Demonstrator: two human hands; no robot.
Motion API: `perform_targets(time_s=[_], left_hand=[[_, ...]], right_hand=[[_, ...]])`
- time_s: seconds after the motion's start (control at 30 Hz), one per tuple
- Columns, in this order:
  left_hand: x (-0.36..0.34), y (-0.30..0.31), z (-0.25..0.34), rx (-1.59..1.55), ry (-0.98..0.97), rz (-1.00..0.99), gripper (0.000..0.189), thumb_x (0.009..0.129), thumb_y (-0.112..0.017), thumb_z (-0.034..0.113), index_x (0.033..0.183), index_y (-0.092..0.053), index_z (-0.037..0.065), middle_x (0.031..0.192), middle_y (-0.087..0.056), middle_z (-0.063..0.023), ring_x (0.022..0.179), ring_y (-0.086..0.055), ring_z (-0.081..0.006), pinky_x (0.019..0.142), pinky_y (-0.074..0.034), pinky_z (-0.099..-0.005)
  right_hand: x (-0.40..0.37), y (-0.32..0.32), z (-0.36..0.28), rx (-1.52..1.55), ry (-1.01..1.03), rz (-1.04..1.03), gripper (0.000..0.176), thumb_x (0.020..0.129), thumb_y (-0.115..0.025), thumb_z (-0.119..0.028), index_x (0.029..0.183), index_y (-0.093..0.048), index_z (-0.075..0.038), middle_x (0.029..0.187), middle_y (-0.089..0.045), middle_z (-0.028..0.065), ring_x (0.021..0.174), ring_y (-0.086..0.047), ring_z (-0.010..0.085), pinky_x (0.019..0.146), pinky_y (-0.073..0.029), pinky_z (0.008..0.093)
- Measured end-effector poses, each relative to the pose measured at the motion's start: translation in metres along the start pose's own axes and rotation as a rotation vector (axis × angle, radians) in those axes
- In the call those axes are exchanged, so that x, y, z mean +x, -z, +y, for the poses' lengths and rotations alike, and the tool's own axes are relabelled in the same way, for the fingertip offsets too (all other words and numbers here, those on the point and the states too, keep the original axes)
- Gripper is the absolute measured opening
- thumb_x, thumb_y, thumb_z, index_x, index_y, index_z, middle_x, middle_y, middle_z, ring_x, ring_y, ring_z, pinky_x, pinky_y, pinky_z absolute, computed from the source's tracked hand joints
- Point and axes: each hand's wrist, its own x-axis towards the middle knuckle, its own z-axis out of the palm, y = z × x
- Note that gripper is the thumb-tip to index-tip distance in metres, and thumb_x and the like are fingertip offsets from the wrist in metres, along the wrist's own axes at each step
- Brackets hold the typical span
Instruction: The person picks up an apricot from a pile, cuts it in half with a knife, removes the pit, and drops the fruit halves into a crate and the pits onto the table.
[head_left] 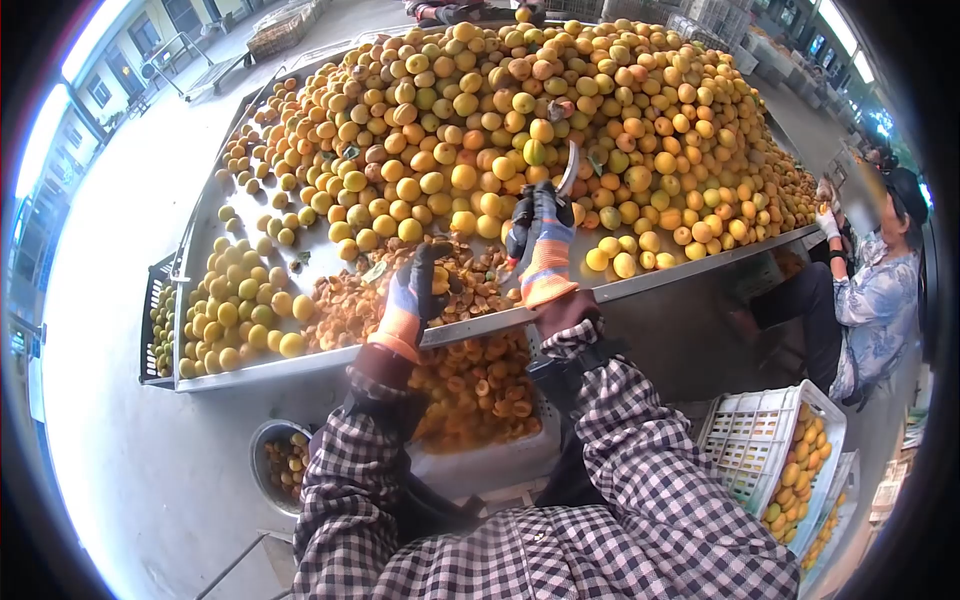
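Note:
My right hand (543, 235), in an orange, blue and black glove, is closed on the handle of a curved knife (570, 168). Its blade points up beside the heap of yellow-orange fruit (463, 177). My left hand (408, 300), gloved the same way, is at the table's near edge over a pile of cut fruit pieces (345, 310). Its fingers are bent; what they hold, if anything, is hidden. Below the edge, between my arms, a container holds many cut halves (480, 385).
The metal table (640, 285) spans the view. Green-yellow fruit (235, 305) lies at its left, near a black crate (158, 320). A bucket (270, 465) stands lower left, white crates (755, 435) lower right. A co-worker (870, 290) sits at the right; another person (470, 12) is beyond the table.

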Motion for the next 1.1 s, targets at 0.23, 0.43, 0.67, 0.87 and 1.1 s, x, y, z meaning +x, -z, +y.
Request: perform_targets(time_s=[0.23, 0.43, 0.67, 0.87, 1.1], left_hand=[[-0.023, 0.005, 0.057, -0.507, 0.130, -0.073, 0.044, 0.096, -0.046, 0.036, 0.125, -0.055, 0.004, 0.084, -0.067, -0.0054, 0.061, -0.057, -0.0088, 0.050, -0.041, -0.0199], [-0.042, 0.002, 0.066, -0.351, -0.092, -0.556, 0.039, 0.092, -0.056, 0.026, 0.121, -0.060, 0.001, 0.101, -0.069, -0.0086, 0.095, -0.063, -0.0151, 0.085, -0.049, -0.0279], [-0.042, -0.005, 0.065, -0.372, -0.059, -0.429, 0.033, 0.090, -0.062, 0.015, 0.118, -0.062, -0.001, 0.104, -0.068, -0.0071, 0.095, -0.061, -0.0138, 0.085, -0.048, -0.0282], [-0.040, -0.006, 0.056, -0.357, 0.074, -0.354, 0.031, 0.088, -0.057, 0.008, 0.117, -0.062, -0.001, 0.099, -0.069, -0.0073, 0.090, -0.062, -0.0119, 0.079, -0.050, -0.0241], [-0.027, -0.019, 0.034, -0.519, -0.080, -0.013, 0.044, 0.088, -0.068, 0.009, 0.130, -0.055, 0.002, 0.112, -0.066, -0.0055, 0.097, -0.062, -0.0100, 0.080, -0.051, -0.0232]], right_hand=[[0.004, 0.018, 0.010, -0.668, 0.057, -0.184, 0.016, 0.085, -0.073, -0.016, 0.087, -0.061, -0.006, 0.065, -0.057, -0.0040, 0.050, -0.046, 0.0037, 0.045, -0.038, 0.0211], [0.052, 0.066, -0.059, -1.268, 0.339, 0.020, 0.022, 0.080, -0.072, -0.024, 0.086, -0.064, -0.005, 0.075, -0.065, 0.0057, 0.064, -0.060, 0.0150, 0.062, -0.049, 0.0290], [0.046, 0.062, -0.046, -1.926, -0.027, -0.114, 0.065, 0.076, -0.075, -0.035, 0.134, -0.051, -0.017, 0.120, -0.064, 0.0103, 0.111, -0.060, 0.0284, 0.094, -0.048, 0.0384], [0.044, 0.063, -0.033, -2.034, -0.045, -0.183, 0.057, 0.073, -0.078, -0.032, 0.122, -0.058, -0.011, 0.112, -0.067, 0.0098, 0.105, -0.062, 0.0303, 0.091, -0.049, 0.0384], [0.007, 0.040, -0.029, -0.961, 0.160, -0.597, 0.038, 0.069, -0.082, -0.001, 0.104, -0.067, -0.002, 0.103, -0.070, 0.0025, 0.094, -0.062, 0.0110, 0.089, -0.047, 0.0257]])
